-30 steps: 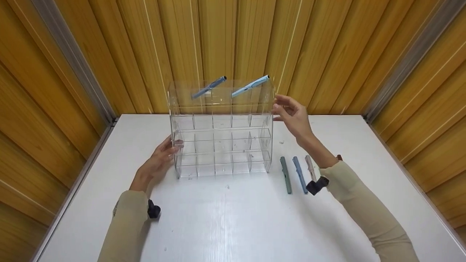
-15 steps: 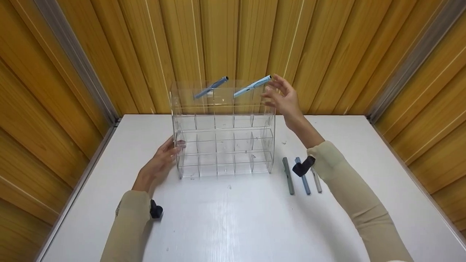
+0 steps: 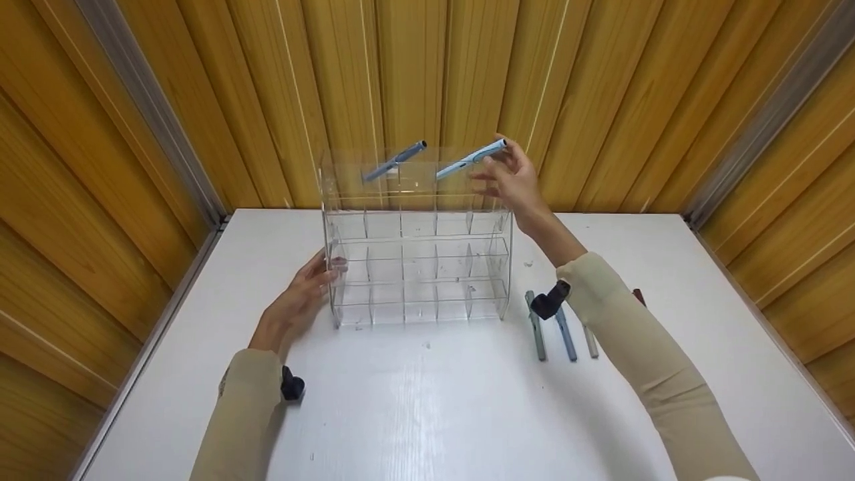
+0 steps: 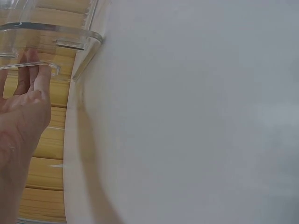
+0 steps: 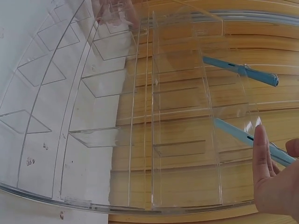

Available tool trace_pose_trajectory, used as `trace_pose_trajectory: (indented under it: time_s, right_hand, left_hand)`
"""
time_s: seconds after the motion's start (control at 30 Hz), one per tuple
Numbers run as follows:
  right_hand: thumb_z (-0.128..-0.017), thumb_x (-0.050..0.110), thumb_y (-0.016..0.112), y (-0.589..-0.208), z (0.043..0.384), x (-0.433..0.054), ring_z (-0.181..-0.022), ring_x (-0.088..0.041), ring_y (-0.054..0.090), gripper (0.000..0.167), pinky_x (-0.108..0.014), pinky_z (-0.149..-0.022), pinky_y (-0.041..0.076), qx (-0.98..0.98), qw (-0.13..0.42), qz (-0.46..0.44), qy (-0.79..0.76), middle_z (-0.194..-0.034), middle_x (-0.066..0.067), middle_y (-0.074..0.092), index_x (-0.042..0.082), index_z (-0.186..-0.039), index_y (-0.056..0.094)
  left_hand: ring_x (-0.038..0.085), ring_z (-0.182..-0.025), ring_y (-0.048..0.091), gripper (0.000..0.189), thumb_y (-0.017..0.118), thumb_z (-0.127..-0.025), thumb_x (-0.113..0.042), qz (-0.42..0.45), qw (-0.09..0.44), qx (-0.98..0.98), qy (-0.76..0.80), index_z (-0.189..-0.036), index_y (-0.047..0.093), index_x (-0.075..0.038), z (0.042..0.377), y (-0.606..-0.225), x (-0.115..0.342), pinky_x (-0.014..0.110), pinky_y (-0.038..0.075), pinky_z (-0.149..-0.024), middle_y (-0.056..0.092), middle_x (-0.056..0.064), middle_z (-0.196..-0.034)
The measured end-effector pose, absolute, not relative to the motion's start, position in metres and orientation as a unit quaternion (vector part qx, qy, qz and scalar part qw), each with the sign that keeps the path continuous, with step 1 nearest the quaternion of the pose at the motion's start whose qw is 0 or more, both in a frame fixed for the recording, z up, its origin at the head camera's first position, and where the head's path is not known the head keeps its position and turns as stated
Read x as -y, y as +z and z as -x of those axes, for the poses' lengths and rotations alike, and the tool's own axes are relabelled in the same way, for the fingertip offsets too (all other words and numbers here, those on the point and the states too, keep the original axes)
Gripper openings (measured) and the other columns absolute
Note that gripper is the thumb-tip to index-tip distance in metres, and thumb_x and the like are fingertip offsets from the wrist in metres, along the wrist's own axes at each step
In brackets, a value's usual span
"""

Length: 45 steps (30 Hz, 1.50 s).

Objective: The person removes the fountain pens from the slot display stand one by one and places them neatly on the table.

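Observation:
A clear acrylic organizer (image 3: 419, 267) with rows of small compartments stands upright on the white table. My left hand (image 3: 294, 304) rests against its left side panel, and in the left wrist view the fingers (image 4: 41, 84) reach up to the clear edge. In the top row a light blue pen (image 3: 461, 164) leans to the right. My right hand (image 3: 514, 180) has its thumb and forefinger around this pen's capped upper end. To the left, a darker blue pen (image 3: 394, 162) leans the same way in another top compartment; it also shows in the right wrist view.
On the table (image 3: 401, 414), right of the organizer, lie a green pen (image 3: 536, 327), a blue pen (image 3: 566, 337) and a pale pen (image 3: 591, 342), partly under the right arm. A dark red end (image 3: 639, 296) shows past the sleeve. Wood-patterned walls (image 3: 401, 80) enclose the table.
My right hand has left the organizer's right edge and moved up and left to the light blue pen's end. The left hand has stayed at the left panel.

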State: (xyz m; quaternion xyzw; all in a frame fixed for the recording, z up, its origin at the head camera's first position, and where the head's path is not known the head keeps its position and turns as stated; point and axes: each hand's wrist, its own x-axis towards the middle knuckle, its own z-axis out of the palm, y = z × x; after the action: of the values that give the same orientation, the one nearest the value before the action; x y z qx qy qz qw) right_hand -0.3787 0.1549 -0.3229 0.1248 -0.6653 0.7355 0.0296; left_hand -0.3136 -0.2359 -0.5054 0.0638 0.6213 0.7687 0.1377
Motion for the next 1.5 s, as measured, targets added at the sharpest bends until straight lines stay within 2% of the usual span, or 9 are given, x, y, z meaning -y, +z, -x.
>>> trace_pose_trajectory:
  time_s: [0.17, 0.23, 0.4, 0.7, 0.87, 1.1, 1.27, 1.5]
  right_hand:
    - [-0.106, 0.010, 0.051, -0.322, 0.378, -0.149, -0.093, -0.016, 0.074, 0.052, -0.028, -0.079, 0.063, 0.663, 0.020, -0.137, 0.736, -0.127, -0.005, 0.058, 0.011, -0.156, 0.036]
    - [-0.105, 0.008, 0.054, -0.321, 0.378, -0.146, -0.092, -0.017, 0.073, 0.052, -0.028, -0.078, 0.063, 0.657, 0.021, -0.140, 0.740, -0.126, -0.005, 0.060, 0.010, -0.154, 0.038]
    - [-0.101, 0.005, 0.060, -0.321, 0.379, -0.141, -0.086, -0.014, 0.071, 0.048, -0.026, -0.073, 0.062, 0.648, 0.036, -0.130, 0.750, -0.122, -0.003, 0.061, 0.008, -0.147, 0.046]
    - [-0.100, 0.005, 0.063, -0.322, 0.383, -0.139, -0.079, -0.011, 0.068, 0.034, -0.021, -0.069, 0.059, 0.636, 0.053, -0.110, 0.762, -0.107, -0.002, 0.065, 0.009, -0.133, 0.058]
    - [-0.100, 0.006, 0.063, -0.323, 0.382, -0.144, -0.079, -0.010, 0.068, 0.039, -0.021, -0.067, 0.058, 0.624, 0.067, -0.104, 0.771, -0.108, 0.000, 0.068, 0.003, -0.138, 0.055]
    - [-0.096, 0.001, 0.067, -0.326, 0.377, -0.148, -0.075, -0.011, 0.069, 0.032, -0.021, -0.064, 0.059, 0.594, 0.117, -0.123, 0.787, -0.106, -0.001, 0.069, 0.009, -0.127, 0.063]
    - [-0.093, 0.000, 0.069, -0.327, 0.368, -0.151, -0.075, -0.012, 0.069, 0.036, -0.022, -0.064, 0.059, 0.585, 0.136, -0.134, 0.788, -0.109, 0.000, 0.072, 0.006, -0.129, 0.064]
    - [-0.093, 0.000, 0.070, -0.318, 0.356, -0.157, -0.080, -0.010, 0.068, 0.039, -0.021, -0.069, 0.059, 0.589, 0.150, -0.161, 0.778, -0.111, 0.002, 0.075, 0.004, -0.132, 0.066]
  left_hand:
    - [0.032, -0.160, 0.008, 0.082, 0.056, -0.101, -0.016, -0.063, 0.138, -0.619, 0.770, -0.166, 0.007, -0.020, 0.312, -0.506, 0.239, 0.063, -0.006, -0.127, 0.013, 0.011, -0.172]
    - [0.030, -0.160, 0.007, 0.082, 0.057, -0.101, -0.016, -0.057, 0.139, -0.613, 0.776, -0.166, 0.008, -0.022, 0.311, -0.506, 0.240, 0.063, -0.007, -0.127, 0.015, 0.009, -0.172]
    - [0.030, -0.160, 0.009, 0.082, 0.057, -0.101, -0.015, -0.063, 0.140, -0.612, 0.776, -0.166, 0.008, -0.023, 0.312, -0.507, 0.242, 0.063, -0.006, -0.127, 0.020, 0.010, -0.170]
    - [0.032, -0.161, 0.005, 0.081, 0.053, -0.102, -0.014, -0.077, 0.142, -0.624, 0.765, -0.166, 0.003, -0.020, 0.313, -0.509, 0.245, 0.062, -0.005, -0.127, 0.014, 0.013, -0.172]
    - [0.033, -0.160, 0.008, 0.081, 0.054, -0.102, -0.014, -0.077, 0.140, -0.627, 0.763, -0.166, 0.004, -0.020, 0.314, -0.508, 0.241, 0.061, -0.003, -0.128, 0.017, 0.014, -0.171]
    - [0.033, -0.160, 0.012, 0.081, 0.054, -0.101, -0.013, -0.077, 0.141, -0.623, 0.766, -0.166, 0.007, -0.020, 0.316, -0.507, 0.240, 0.060, -0.003, -0.128, 0.015, 0.012, -0.172]
    - [0.034, -0.160, 0.009, 0.081, 0.054, -0.102, -0.014, -0.081, 0.145, -0.625, 0.762, -0.166, 0.005, -0.018, 0.315, -0.508, 0.242, 0.061, -0.004, -0.128, 0.013, 0.014, -0.172]
    - [0.032, -0.161, 0.006, 0.082, 0.054, -0.102, -0.016, -0.072, 0.150, -0.618, 0.769, -0.166, 0.003, -0.021, 0.314, -0.508, 0.242, 0.061, -0.005, -0.128, 0.013, 0.012, -0.172]
